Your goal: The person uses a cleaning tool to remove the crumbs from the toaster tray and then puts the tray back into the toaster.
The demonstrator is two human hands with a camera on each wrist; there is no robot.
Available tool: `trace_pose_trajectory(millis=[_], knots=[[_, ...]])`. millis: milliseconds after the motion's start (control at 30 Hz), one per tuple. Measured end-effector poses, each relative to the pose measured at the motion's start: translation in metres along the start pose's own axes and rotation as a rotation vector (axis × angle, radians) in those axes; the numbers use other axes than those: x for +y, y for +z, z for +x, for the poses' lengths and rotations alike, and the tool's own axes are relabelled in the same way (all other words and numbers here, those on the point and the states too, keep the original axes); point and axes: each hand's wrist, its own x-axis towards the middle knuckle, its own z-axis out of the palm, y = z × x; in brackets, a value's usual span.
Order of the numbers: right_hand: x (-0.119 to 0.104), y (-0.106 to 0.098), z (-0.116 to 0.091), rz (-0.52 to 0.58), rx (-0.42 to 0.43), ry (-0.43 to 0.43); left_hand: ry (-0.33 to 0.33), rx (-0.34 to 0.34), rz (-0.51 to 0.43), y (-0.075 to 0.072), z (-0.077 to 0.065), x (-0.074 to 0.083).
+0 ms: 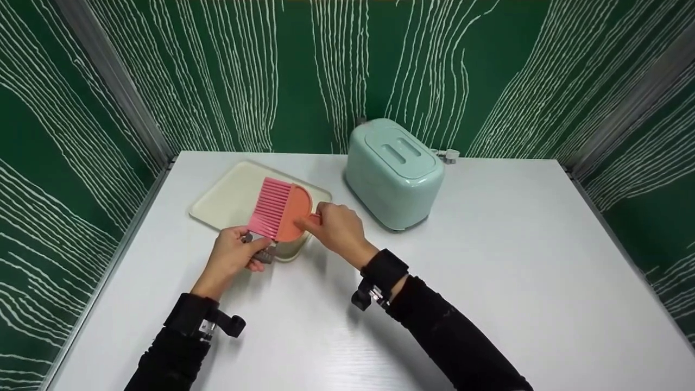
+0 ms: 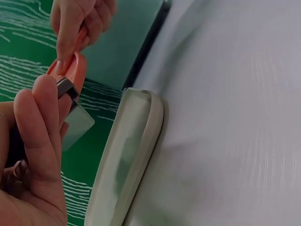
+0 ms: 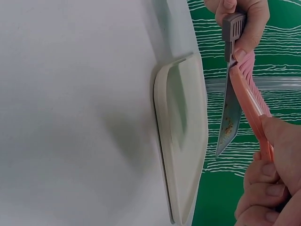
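Note:
My right hand (image 1: 339, 228) grips the handle of a brush (image 1: 295, 212) with an orange half-round head and pink bristles (image 1: 270, 205). In my left hand (image 1: 231, 252) is a crumb tray (image 3: 229, 120), held by its grey ribbed grip (image 3: 233, 29). Brown crumbs (image 3: 229, 128) cling to its thin metal plate. From the right wrist camera, the brush lies along the plate, its bristles partly behind the grip and left fingers. Seen from the head, the brush hides most of the plate. Both are held above a cream serving tray (image 1: 225, 195).
A mint-green toaster (image 1: 391, 184) with a lid on top stands right of the cream tray, near the back of the white table (image 1: 516, 260). Behind it lies a white plug (image 1: 450, 155). Green walls (image 1: 461, 70) with white lines enclose the back and sides.

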Motion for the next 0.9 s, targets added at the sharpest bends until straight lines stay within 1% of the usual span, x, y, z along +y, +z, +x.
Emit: trace_pose_trajectory(millis=[233,400,600,800,900], knots=[[-0.001,0.001,0.003,-0.017,0.027,-0.012,0.003,0.038,-0.027,0.000,0.004,0.000],[-0.001,0.001,0.004,-0.004,0.036,-0.013,0.009,0.073,-0.013,0.002,0.007,0.000],[0.001,-0.002,0.006,-0.008,0.044,-0.008,0.032,0.109,0.008,0.003,0.009,0.001],[0.008,-0.004,0.007,-0.020,0.052,-0.020,0.049,0.156,0.015,0.003,0.010,0.003],[0.011,-0.004,0.008,-0.033,0.064,-0.021,0.050,0.164,0.029,0.002,0.011,0.003]])
